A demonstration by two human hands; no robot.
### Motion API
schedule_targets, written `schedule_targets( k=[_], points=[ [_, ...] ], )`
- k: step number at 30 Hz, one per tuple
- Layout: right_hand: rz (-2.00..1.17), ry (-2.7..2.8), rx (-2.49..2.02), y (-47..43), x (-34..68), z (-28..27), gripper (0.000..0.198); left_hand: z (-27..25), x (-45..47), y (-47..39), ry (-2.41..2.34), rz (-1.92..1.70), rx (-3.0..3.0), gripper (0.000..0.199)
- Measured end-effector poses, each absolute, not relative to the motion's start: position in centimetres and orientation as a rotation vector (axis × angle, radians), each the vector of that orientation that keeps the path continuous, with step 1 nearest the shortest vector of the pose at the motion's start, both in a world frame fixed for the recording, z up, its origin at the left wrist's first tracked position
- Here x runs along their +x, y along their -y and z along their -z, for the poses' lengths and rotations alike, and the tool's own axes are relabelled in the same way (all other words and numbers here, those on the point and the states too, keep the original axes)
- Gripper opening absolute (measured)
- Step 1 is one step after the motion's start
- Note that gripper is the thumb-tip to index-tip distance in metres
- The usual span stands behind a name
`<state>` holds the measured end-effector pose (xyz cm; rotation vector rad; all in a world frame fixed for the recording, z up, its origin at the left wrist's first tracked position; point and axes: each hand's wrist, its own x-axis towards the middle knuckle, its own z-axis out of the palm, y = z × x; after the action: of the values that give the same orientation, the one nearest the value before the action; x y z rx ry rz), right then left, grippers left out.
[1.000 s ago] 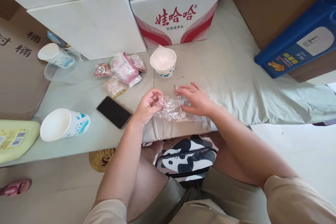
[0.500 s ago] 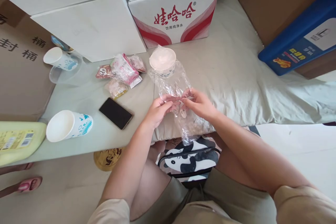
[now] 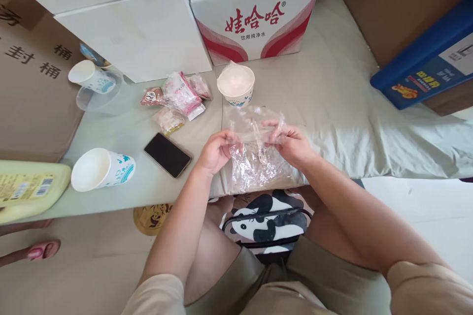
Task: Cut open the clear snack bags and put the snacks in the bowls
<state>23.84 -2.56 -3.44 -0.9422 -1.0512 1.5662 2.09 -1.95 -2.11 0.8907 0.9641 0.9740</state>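
Between my hands a clear plastic bag (image 3: 253, 165) is stretched sideways above the front of the cloth-covered surface (image 3: 332, 93). My left hand (image 3: 217, 152) pinches the bag's left edge between thumb and fingers. On the other side my right hand (image 3: 293, 145) grips the right edge, with some of its fingers seen through the film. Just beyond the bag stands an upright paper bowl (image 3: 240, 101) with a blue pattern; whitish film covers its top. To the left lie several small food packets (image 3: 181, 93) and a black phone (image 3: 168, 155).
One paper cup (image 3: 105, 170) lies on its side at front left, near a yellow bottle (image 3: 33, 187). Another cup (image 3: 92, 77) rests on a clear plastic lid or dish. White cartons (image 3: 254, 19) stand behind; a blue container (image 3: 417, 69) leans at right. Someone's foot (image 3: 44, 250) shows at lower left.
My hands have moved apart, spreading the bag that was bunched between them. Its film no longer overlaps the bowl's front. The whole view has shifted slightly.
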Motion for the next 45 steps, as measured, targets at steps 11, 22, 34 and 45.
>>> schedule_targets(
  k=[11, 22, 34, 45],
  points=[
    [-1.482, 1.051, -1.167, 2.1, 24.4, 3.6, 0.063, 3.4, 1.3, 1.7, -1.228, -1.037, 1.701, 0.009],
    [-1.513, 0.978, -1.060, 2.3, 23.8, 2.8, 0.060, 2.7, 3.4, 2.8, -1.036, -0.864, 0.953, 0.033],
    [-1.673, 1.175, -1.127, 2.6, 24.4, 2.5, 0.035, 2.2, 2.4, 2.3, -1.074, -0.917, 0.907, 0.040],
    [-1.591, 1.192, -1.217, 2.2, 24.9, 2.9, 0.035, 2.2, 1.9, 1.9, -1.114, -1.006, 0.980, 0.022]
  ],
)
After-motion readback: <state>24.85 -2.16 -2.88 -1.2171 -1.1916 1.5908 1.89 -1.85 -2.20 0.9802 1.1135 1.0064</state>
